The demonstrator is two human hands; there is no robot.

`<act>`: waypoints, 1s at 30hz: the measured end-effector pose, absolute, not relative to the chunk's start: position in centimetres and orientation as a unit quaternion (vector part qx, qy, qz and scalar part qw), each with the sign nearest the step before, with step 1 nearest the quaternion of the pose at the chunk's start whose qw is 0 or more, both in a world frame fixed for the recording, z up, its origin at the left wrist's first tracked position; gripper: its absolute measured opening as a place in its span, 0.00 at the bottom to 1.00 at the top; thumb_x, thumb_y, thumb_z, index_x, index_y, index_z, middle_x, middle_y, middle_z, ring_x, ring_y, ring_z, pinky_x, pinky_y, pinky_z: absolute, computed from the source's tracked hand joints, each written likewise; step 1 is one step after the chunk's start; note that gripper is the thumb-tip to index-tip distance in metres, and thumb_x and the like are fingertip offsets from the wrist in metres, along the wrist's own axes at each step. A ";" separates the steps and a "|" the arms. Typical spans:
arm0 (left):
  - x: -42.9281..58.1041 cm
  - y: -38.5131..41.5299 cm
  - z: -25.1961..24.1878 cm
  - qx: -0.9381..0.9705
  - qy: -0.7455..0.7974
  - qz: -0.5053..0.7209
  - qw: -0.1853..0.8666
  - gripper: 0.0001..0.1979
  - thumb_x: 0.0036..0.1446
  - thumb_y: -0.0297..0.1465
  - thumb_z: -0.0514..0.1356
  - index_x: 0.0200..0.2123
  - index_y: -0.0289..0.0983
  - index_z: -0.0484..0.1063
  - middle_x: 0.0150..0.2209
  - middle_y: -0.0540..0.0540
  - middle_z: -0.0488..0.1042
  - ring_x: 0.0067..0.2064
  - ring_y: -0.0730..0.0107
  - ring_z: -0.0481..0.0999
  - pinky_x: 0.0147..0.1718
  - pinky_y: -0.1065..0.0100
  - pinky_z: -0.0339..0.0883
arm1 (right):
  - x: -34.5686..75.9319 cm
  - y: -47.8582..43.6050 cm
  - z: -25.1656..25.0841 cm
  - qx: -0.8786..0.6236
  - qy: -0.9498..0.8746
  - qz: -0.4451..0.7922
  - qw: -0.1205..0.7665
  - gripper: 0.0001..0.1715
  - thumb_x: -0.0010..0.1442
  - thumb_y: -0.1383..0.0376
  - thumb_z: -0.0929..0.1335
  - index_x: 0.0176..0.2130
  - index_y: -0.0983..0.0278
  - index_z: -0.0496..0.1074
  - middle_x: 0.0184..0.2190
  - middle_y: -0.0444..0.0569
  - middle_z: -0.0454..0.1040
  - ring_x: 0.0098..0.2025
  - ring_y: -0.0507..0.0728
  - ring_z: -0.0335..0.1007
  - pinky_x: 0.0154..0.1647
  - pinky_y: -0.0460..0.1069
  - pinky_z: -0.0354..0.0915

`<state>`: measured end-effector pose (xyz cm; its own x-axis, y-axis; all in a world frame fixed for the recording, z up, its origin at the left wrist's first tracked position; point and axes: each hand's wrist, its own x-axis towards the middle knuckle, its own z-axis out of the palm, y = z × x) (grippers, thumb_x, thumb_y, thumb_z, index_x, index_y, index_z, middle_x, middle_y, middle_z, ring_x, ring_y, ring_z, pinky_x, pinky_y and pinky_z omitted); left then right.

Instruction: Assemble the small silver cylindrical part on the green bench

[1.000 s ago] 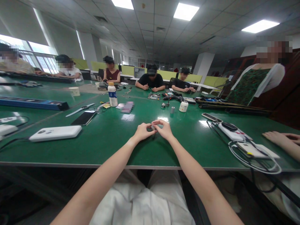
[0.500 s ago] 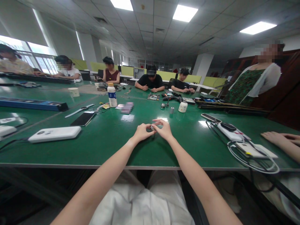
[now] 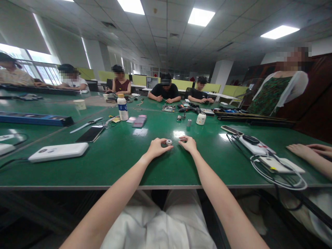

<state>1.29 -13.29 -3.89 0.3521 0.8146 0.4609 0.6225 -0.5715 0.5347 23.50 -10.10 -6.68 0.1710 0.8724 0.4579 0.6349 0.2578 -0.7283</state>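
One small metal part [image 3: 169, 142] sat between the thumb and fingers of my left hand [image 3: 156, 148], its ringed, dark-centred top facing up. Those fingers were closed on its side, while the fingers of my right hand [image 3: 189, 144] were curved just to its right, apart from it; whether they pinched something tiny I could not tell. To handle it well, I judged, the left grip had to be steady and low on the side, leaving the top free, and any touch from the right fingers had to be light and level so as not to tip it. The part lay against my left thumb, short of my right fingertips, and I could not tell whether it rested on the green tabletop [image 3: 166, 169]. Beyond my right fingers stood a grey cylinder [image 3: 189, 122] and a white jar [image 3: 201, 118], well apart from them
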 end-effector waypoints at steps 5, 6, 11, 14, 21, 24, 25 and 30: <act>1.3 -13.3 -3.9 0.809 0.445 0.358 0.138 0.18 0.51 0.46 0.64 0.40 0.41 0.79 0.40 0.48 0.82 0.42 0.58 0.79 0.45 0.63 0.70 | 24.1 -9.8 -6.8 -0.596 -0.630 0.124 0.482 0.15 0.42 0.64 0.77 0.34 0.57 0.78 0.27 0.42 0.81 0.37 0.59 0.80 0.45 0.56 0.72; 1.3 -13.3 -3.8 0.808 0.445 0.359 0.139 0.18 0.50 0.46 0.64 0.40 0.42 0.79 0.39 0.48 0.82 0.42 0.58 0.79 0.45 0.63 0.70 | 24.2 -9.8 -6.8 -0.593 -0.631 0.127 0.484 0.15 0.42 0.64 0.77 0.34 0.57 0.78 0.27 0.41 0.81 0.37 0.59 0.80 0.44 0.55 0.72; 1.3 -13.5 -3.6 0.806 0.447 0.360 0.144 0.17 0.50 0.45 0.64 0.39 0.42 0.79 0.40 0.47 0.82 0.43 0.58 0.79 0.43 0.64 0.71 | 23.6 -10.1 -6.4 -0.567 -0.637 0.142 0.503 0.11 0.44 0.69 0.75 0.31 0.58 0.77 0.23 0.40 0.79 0.34 0.59 0.80 0.43 0.56 0.73; 1.4 -13.6 -3.6 0.806 0.446 0.360 0.147 0.17 0.50 0.45 0.64 0.39 0.41 0.79 0.39 0.47 0.82 0.43 0.59 0.79 0.44 0.63 0.70 | 22.2 -10.8 -5.2 -0.523 -0.652 0.159 0.525 0.10 0.50 0.68 0.72 0.36 0.59 0.77 0.30 0.44 0.81 0.37 0.58 0.80 0.45 0.55 0.73; 1.2 -13.4 -3.8 0.810 0.437 0.357 0.158 0.15 0.51 0.43 0.63 0.39 0.41 0.79 0.38 0.48 0.82 0.43 0.59 0.80 0.44 0.64 0.70 | 18.2 -13.2 -3.1 -0.372 -0.730 0.215 0.531 0.12 0.55 0.67 0.70 0.42 0.60 0.76 0.38 0.47 0.81 0.43 0.57 0.79 0.51 0.55 0.70; 1.2 -13.2 -3.9 0.810 0.435 0.358 0.161 0.17 0.51 0.42 0.63 0.42 0.40 0.78 0.38 0.47 0.82 0.43 0.59 0.80 0.44 0.64 0.71 | 17.7 -13.6 -3.1 -0.362 -0.745 0.209 0.519 0.13 0.55 0.69 0.70 0.42 0.59 0.76 0.36 0.45 0.81 0.42 0.57 0.78 0.53 0.57 0.68; 1.2 -13.2 -4.0 0.810 0.435 0.359 0.161 0.17 0.51 0.42 0.63 0.43 0.40 0.78 0.38 0.46 0.82 0.43 0.59 0.80 0.44 0.65 0.71 | 17.7 -13.6 -3.1 -0.366 -0.747 0.201 0.517 0.13 0.55 0.69 0.70 0.42 0.58 0.76 0.36 0.45 0.81 0.41 0.57 0.78 0.53 0.58 0.67; 1.3 -13.3 -3.9 0.811 0.429 0.362 0.165 0.16 0.51 0.43 0.63 0.39 0.39 0.79 0.38 0.46 0.82 0.43 0.59 0.80 0.43 0.66 0.70 | 18.0 -13.5 -3.0 -0.374 -0.738 0.159 0.539 0.10 0.55 0.70 0.70 0.39 0.59 0.77 0.36 0.46 0.81 0.42 0.58 0.78 0.53 0.57 0.66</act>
<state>1.28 -13.28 -3.86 0.3697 0.8150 0.4462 0.5761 -0.5778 0.5781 17.99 -13.46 -3.01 -0.1384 0.7233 0.6765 0.3810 0.6694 -0.6377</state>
